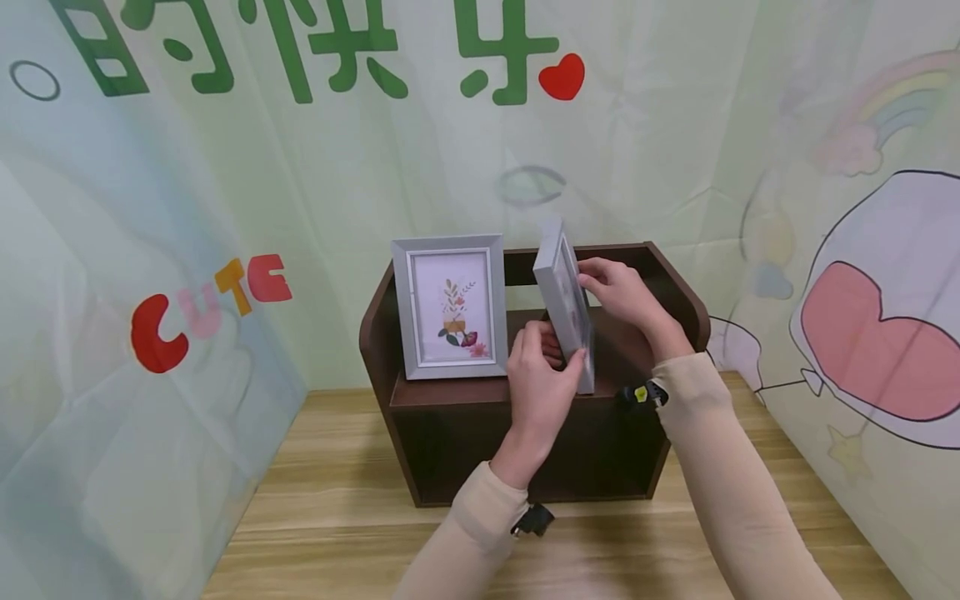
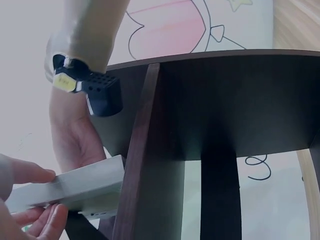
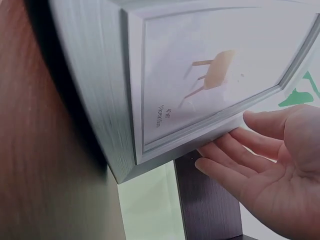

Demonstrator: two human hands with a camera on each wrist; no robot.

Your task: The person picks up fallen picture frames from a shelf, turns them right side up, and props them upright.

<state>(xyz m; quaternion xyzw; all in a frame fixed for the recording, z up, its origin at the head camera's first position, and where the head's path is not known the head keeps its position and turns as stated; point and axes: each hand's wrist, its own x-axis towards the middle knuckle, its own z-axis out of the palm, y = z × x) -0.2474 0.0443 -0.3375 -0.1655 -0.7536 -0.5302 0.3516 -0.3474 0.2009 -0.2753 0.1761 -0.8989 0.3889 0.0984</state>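
A grey photo frame (image 1: 564, 304) stands turned nearly edge-on on the upper shelf of a dark brown rack, its lower corner near the front edge. My left hand (image 1: 542, 379) pinches its near edge, thumb on one side and fingers on the other, as the left wrist view also shows. At the opposite edge, my right hand (image 1: 618, 292) holds it between thumb and fingers. Its picture (image 3: 215, 70), a wooden chair with small print, shows in the right wrist view. To the left, a second grey photo frame (image 1: 450, 307) with a flower print stands upright, facing me.
The dark brown rack (image 1: 525, 446) stands on a wood-grain tabletop (image 1: 322, 517), with an open lower compartment, raised sides and a back rail. Printed cloth walls (image 1: 645, 150) enclose the back and both sides. A black wrist camera (image 1: 534, 520) is strapped to my left sleeve.
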